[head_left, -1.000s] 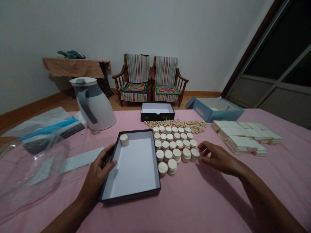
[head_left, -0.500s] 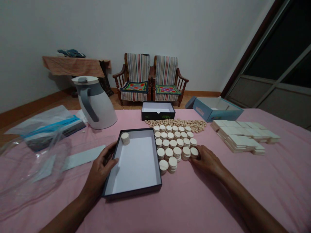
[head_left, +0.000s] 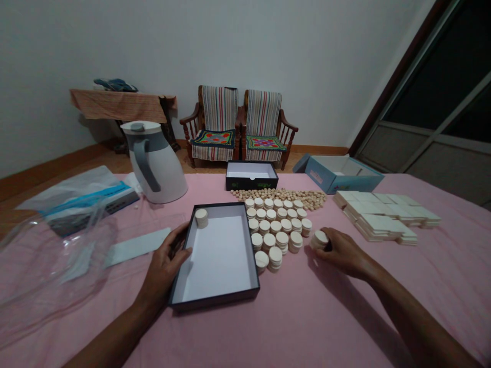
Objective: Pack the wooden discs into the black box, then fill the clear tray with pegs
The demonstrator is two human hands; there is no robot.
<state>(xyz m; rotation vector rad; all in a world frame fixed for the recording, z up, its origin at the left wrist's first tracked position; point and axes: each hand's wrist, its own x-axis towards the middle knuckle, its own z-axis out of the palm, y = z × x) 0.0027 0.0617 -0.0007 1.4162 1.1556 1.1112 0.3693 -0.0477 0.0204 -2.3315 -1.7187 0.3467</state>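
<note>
My left hand grips the left wall of a shallow black box with a white inside, thumb over its rim. One small stack of round wooden discs stands in the box's far left corner. Right of the box, several stacks of pale wooden discs are set in rows on the pink cloth. My right hand is closed around a stack of wooden discs, a little right of the rows and apart from them. The fingers behind that stack are partly hidden.
Small wooden beads lie behind the stacks. A black box and a blue box stand at the far edge. Square wooden tiles are piled at right. A white jug, a clear plastic cover and a packet are left.
My right hand has lifted a stack of wooden discs away from the right end of the rows, shifting right. My left hand stays on the box. The view has shifted slightly.
</note>
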